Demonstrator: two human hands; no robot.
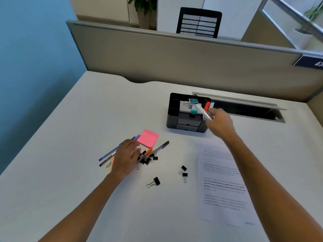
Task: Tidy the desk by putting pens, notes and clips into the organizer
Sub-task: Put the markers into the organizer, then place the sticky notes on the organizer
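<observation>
A black desk organizer [173,117] stands at the back of the desk, with a teal-and-grey item and markers in its top slots. My right hand [220,123] is shut on a white pen [203,111], held tilted at the organizer's right compartment. My left hand [125,157] rests fingers apart over a pile of pens [111,151], an orange marker [149,151] and black binder clips [148,160]. A pink sticky-note pad [148,137] lies just beyond that hand. A black pen [160,147] crosses the pile. Three loose binder clips [184,172] lie nearer me.
A printed sheet of paper [223,186] lies under my right forearm. Behind the organizer is an open cable slot [244,109] in the desk. A grey partition [174,56] closes the back; a blue wall is on the left.
</observation>
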